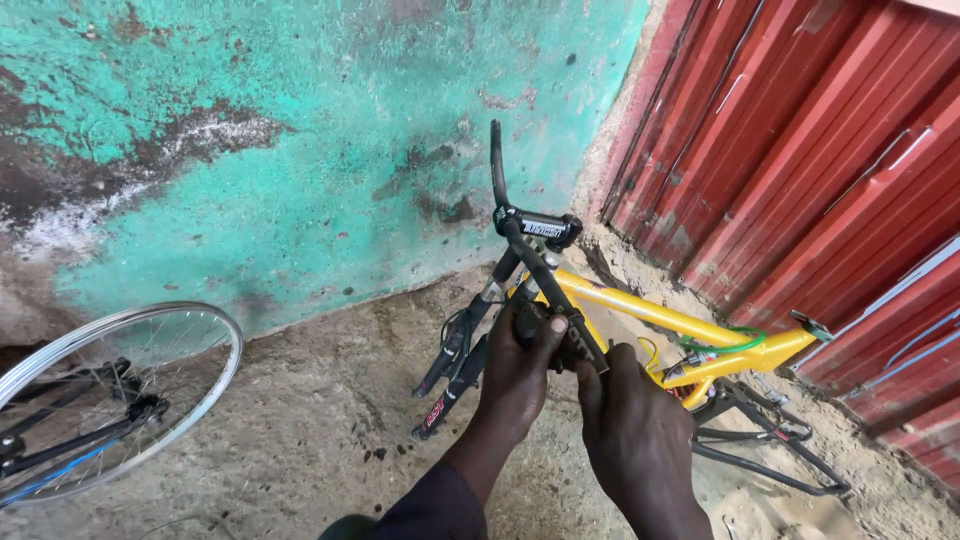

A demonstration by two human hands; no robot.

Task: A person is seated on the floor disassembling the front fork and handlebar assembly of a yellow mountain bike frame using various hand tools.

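Handlebar (535, 262) gripped by left hand (518, 372), right hand (632, 425)

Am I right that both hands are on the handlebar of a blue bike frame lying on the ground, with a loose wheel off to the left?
Not quite: the frame is yellow, not blue, as the head view shows. The rest holds: the left hand and right hand grip the black handlebar, the frame lies on the ground, and the loose wheel sits off to the left.

Bicycle frame (660, 320) lies right of the wheel (110, 395) — wall (300, 150) behind.
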